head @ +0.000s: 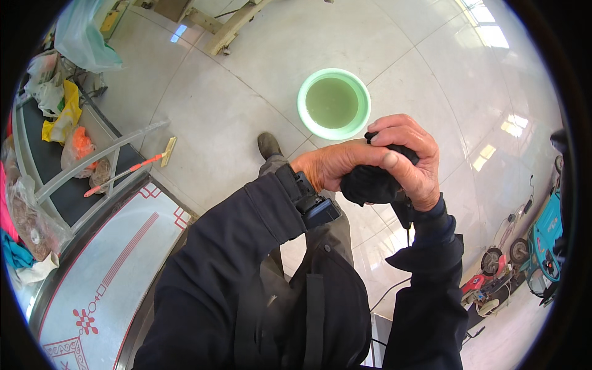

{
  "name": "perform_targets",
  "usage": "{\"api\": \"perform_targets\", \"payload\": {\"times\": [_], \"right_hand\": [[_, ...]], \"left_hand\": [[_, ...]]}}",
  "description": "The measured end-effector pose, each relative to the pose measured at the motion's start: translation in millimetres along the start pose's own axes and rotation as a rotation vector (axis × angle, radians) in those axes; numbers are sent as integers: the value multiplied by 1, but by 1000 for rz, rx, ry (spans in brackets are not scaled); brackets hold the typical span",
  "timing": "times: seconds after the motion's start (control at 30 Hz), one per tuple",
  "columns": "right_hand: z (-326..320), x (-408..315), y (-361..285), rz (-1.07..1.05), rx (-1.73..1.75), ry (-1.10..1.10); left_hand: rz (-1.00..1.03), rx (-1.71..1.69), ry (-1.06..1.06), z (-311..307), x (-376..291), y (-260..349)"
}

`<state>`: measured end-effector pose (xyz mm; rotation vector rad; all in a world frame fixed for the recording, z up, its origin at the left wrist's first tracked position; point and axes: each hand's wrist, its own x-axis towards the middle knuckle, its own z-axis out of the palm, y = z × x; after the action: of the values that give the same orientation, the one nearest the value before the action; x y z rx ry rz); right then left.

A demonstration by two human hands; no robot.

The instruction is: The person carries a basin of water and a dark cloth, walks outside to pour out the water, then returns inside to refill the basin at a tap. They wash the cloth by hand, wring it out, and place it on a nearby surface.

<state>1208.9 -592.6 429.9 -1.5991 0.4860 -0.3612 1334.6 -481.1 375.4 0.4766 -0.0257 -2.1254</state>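
A bunched-up black cloth (370, 184) is squeezed between my two hands above the tiled floor. My left hand (340, 157) wraps it from the left, its fingers mostly hidden behind the bundle. From the right, my right hand (416, 157) curls over the cloth, fingers bent around its top and the thumb lying across it. Just beyond my hands, a light green plastic basin (303, 113) stands on the floor, holding murky greenish water (332, 102). The cloth is apart from the water.
To the left, a white table (125, 268) with red patterns stands by a rack (115, 143) with plastic bags. An orange-handled squeegee (138, 169) leans there. A wooden frame leg (236, 27) stands ahead. Toy vehicles (545, 240) line the right side. My shoe (269, 145) is near the basin.
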Motion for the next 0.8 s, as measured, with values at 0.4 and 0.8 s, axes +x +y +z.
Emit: {"api": "perform_targets", "payload": {"times": [0.4,0.8], "right_hand": [[13,19,8,4,105,117],[19,24,43,118,-268,86]], "left_hand": [[22,-8,-44,5,-19,19],[-33,641,318,-5,1,21]]}}
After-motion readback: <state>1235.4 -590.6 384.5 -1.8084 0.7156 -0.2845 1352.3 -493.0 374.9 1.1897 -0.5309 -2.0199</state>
